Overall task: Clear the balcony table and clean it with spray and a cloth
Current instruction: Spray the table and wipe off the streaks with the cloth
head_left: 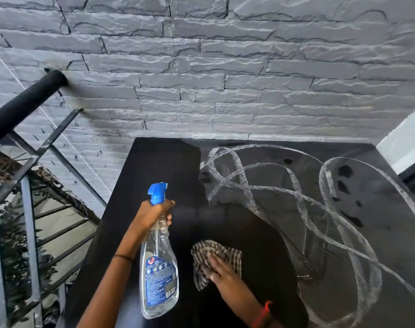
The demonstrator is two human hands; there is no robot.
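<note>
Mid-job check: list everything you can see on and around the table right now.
table: one, black, set against the wall
foam streaks: several looping trails, white, on the table's right half
spray bottle: one, clear with a blue trigger and blue label, held over the table's left side
cloth: one, brown and white check, on the table near its front
wall: one, grey stone, behind the table
railing: one, black metal, at the left
left hand: grips the spray bottle's neck
right hand: presses flat on the cloth
</note>
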